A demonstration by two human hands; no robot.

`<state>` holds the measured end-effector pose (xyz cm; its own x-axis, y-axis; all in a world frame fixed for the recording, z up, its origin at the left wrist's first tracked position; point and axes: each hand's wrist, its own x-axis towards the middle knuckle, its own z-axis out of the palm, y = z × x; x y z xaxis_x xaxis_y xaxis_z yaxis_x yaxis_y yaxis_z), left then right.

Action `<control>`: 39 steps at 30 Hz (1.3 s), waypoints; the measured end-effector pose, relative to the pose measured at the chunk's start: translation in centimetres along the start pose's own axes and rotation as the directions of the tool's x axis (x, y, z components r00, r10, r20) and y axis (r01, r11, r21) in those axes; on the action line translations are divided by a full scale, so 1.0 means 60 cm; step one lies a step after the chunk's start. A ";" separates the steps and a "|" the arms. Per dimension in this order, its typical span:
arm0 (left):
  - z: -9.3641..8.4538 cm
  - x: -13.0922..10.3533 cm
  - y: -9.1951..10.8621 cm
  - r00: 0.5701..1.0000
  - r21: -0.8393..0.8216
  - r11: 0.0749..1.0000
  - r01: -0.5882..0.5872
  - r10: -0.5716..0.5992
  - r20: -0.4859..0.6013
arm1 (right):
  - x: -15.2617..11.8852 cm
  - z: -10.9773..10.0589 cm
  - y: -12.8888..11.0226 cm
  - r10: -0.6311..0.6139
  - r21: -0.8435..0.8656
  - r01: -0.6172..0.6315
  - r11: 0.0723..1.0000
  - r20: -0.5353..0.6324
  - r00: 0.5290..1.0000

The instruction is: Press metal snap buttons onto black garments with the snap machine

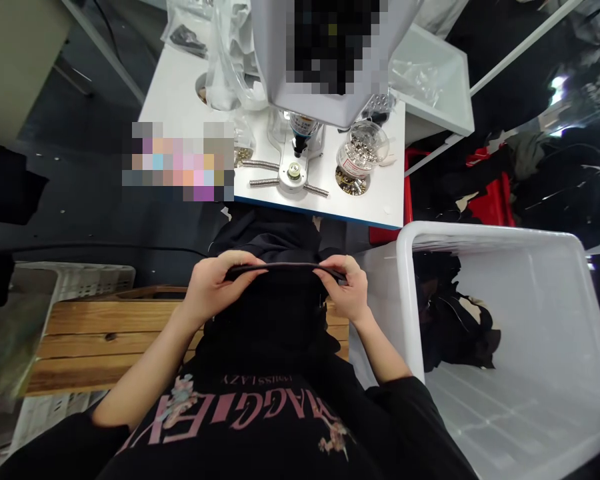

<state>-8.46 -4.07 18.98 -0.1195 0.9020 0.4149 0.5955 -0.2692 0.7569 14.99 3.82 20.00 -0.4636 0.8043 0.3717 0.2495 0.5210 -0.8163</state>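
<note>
A black cloth [290, 266] is stretched edge-up between my two hands, over my lap. My left hand [224, 280] pinches its left end between thumb and fingers. At the right end, my right hand [344, 283] pinches the same edge. More black fabric hangs below and lies in front of the hands. Beyond it stands a white machine [293, 175] with a round die and coiled springs, on a white table [180, 87] with a blue front edge.
A clear tub of metal pieces [363, 150] stands right of the machine, beside a hole holding metal pieces [353, 183]. At right is a large white bin [530, 293] with black cloth inside. A wooden slatted bench [90, 337] lies at left. Plastic bags [230, 67] rest on the table.
</note>
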 end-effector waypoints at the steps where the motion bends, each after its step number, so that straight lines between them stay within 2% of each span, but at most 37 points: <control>1: -0.003 0.000 0.002 0.997 -0.053 0.996 -0.073 0.073 0.005 | 0.002 -0.004 -0.004 -0.043 0.007 0.043 0.999 0.019 0.999; 2: -0.007 0.000 0.001 0.986 -0.114 0.980 -0.163 0.167 0.020 | 0.003 -0.007 -0.006 -0.120 0.005 0.120 0.993 0.069 0.990; 4: -0.016 -0.002 -0.005 0.937 -0.178 0.927 -0.329 0.343 0.057 | 0.005 -0.014 -0.008 -0.281 -0.048 0.295 0.954 0.192 0.940; 6: -0.022 -0.005 -0.015 0.887 -0.118 0.892 -0.437 0.449 0.108 | 0.002 -0.015 -0.005 -0.372 -0.168 0.420 0.892 0.254 0.893; 9: -0.022 -0.014 -0.030 0.837 0.070 0.838 -0.540 0.527 0.148 | -0.011 -0.006 0.010 -0.426 -0.316 0.474 0.822 0.211 0.880; 12: -0.013 -0.024 -0.041 0.804 0.204 0.778 -0.595 0.582 0.126 | -0.028 0.009 0.028 -0.448 -0.357 0.474 0.805 0.159 0.880; 21: -0.007 -0.034 -0.057 0.803 0.247 0.766 -0.593 0.587 0.106 | -0.040 0.026 0.036 -0.474 -0.372 0.471 0.800 0.089 0.876; 26: -0.005 -0.032 -0.063 0.792 0.262 0.752 -0.605 0.603 0.098 | -0.040 0.028 0.039 -0.438 -0.364 0.436 0.823 0.082 0.895; 39: -0.006 -0.037 -0.077 0.807 0.265 0.769 -0.581 0.586 0.071 | -0.034 0.033 0.032 -0.409 -0.357 0.393 0.847 0.033 0.912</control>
<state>-11.21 -4.93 14.73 0.3089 0.5947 0.7422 0.7381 -0.6421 0.2073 14.72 2.61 16.80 -0.5526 0.5107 0.6587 0.3329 0.8598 -0.3872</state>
